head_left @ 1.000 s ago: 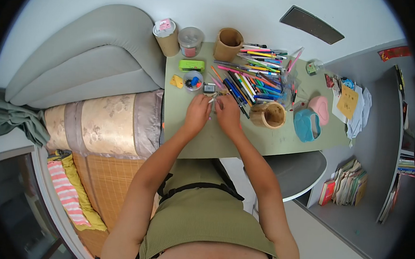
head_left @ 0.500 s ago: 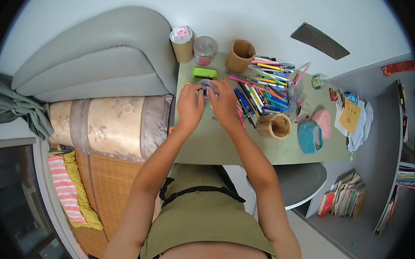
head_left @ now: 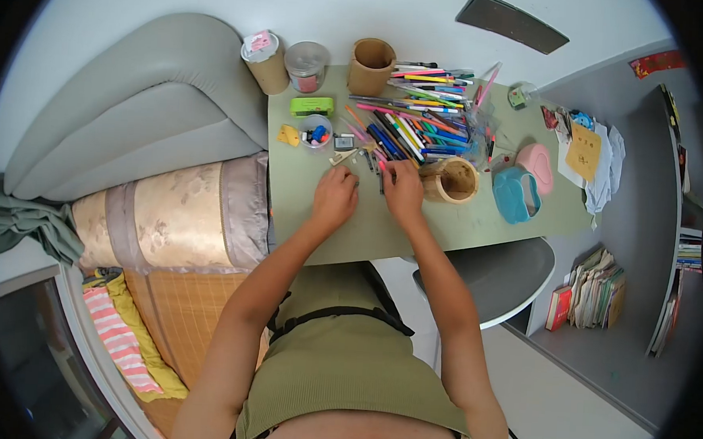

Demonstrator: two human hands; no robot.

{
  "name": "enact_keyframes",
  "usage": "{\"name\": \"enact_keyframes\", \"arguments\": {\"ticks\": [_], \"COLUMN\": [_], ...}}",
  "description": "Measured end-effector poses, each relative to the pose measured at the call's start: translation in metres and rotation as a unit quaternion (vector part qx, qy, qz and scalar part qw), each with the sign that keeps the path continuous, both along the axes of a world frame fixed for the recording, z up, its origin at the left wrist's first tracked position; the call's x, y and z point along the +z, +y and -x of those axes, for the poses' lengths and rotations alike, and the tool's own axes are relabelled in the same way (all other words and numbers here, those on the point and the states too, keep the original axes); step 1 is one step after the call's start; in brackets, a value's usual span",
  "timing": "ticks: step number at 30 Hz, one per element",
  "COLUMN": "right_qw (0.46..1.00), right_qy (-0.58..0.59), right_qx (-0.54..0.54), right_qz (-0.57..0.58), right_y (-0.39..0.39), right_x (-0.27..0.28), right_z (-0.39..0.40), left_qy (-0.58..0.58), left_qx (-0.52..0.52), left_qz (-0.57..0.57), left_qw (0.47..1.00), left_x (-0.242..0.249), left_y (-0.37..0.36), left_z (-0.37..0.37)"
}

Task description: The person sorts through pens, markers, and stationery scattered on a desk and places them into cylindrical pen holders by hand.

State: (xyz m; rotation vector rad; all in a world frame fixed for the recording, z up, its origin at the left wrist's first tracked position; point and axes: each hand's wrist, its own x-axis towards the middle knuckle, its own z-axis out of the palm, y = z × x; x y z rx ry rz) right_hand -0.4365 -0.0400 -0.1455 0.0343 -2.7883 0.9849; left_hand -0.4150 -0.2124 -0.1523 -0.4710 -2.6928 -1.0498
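My left hand (head_left: 336, 196) rests on the green table (head_left: 342, 239) with its fingers curled, just below some small pale pieces; whether it holds anything is hidden. To its right, my right hand (head_left: 403, 193) has its fingers pressed together at the lower ends of the pens, by a pink pen tip and a dark thin piece. What it grips is too small to name. Above my left hand is a small clear cup (head_left: 316, 132) with blue and red bits in it. A grey sharpener-like block (head_left: 343, 143) lies beside the cup. Many pens (head_left: 419, 136) lie spread above my right hand.
A green case (head_left: 312, 106), a yellow piece (head_left: 289, 135), a paper cup (head_left: 265, 68) and a clear tub (head_left: 305, 68) stand left. Two bamboo holders (head_left: 371, 69) flank the pens. A blue container (head_left: 515, 196) and a pink one (head_left: 535, 167) sit right, near papers (head_left: 604, 173).
Both hands have left the small clear cup and moved down toward me, my right hand also toward the pens. The cup's contents now show. The camera view has shifted slightly.
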Motion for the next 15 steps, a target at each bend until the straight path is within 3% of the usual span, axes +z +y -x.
{"name": "enact_keyframes", "arguments": {"ticks": [15], "right_qw": [0.986], "right_qy": [0.020], "right_qx": [0.018], "right_qz": [-0.166], "right_y": [-0.031], "right_x": [-0.009], "right_z": [0.015], "left_qy": [-0.011], "left_qx": [0.019], "left_qz": [0.008], "left_qw": [1.000], "left_x": [-0.012], "left_y": [0.003], "left_z": [0.008]}}
